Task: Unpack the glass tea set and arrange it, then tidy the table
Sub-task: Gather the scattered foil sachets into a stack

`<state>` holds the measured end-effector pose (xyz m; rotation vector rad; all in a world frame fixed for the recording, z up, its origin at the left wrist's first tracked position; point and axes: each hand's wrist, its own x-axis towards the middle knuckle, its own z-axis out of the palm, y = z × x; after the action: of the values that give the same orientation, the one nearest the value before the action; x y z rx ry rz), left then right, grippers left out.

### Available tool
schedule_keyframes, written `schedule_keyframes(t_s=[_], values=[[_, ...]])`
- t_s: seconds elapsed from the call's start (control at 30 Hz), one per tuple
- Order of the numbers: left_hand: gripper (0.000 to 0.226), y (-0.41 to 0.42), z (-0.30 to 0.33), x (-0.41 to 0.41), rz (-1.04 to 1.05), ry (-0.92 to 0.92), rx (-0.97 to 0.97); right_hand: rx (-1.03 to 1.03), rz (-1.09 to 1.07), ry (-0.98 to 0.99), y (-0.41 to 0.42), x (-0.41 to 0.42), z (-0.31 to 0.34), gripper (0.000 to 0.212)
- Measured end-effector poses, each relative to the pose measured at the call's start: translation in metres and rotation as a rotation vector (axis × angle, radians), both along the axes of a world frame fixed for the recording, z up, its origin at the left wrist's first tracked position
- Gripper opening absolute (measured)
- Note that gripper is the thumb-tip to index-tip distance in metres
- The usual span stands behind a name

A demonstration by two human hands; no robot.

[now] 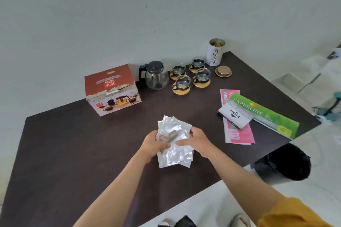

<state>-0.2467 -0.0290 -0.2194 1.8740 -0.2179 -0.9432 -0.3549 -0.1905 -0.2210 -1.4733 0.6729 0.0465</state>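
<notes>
A stack of silvery plastic bags [174,142] lies near the middle of the dark table [73,153], long axis running away from the person, tilted slightly right; the bags are crinkled, shiny, fanned unevenly; the left hand [154,143] and right hand [193,139] both clamp the stack from either side; the glass teapot [156,75] and four cups [191,77] stand upright at the far edge.

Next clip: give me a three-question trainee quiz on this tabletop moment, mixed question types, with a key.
1. How many glass cups sit on coasters beside the teapot?
2. True or false: the tea tin has its lid on.
3. The left hand and right hand hold: A) silvery bags B) the red box C) the green Paperline pack

Key: 1) four; 2) false, the gold lid lies on the table; 3) A.
</notes>
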Motion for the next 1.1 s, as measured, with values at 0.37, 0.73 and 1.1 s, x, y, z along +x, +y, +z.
schedule_keyframes(t_s=[0.37, 0.73, 1.1], values=[[0.03, -0.271, 0.02, -0.151, -0.333, 0.02, -0.077, 0.188, -0.698, -0.101, -0.205, -0.199, 0.0, 0.061], [0.027, -0.437, -0.022, -0.316, -0.603, 0.09, 0.03, 0.242, -0.994, 0.064, -0.319, -0.375, -0.034, 0.04], [0.046, -0.517, -0.087, -0.346, -0.729, 0.067, 0.326, 0.226, -1.16, 0.292, -0.368, -0.392, -0.09, 0.015]])
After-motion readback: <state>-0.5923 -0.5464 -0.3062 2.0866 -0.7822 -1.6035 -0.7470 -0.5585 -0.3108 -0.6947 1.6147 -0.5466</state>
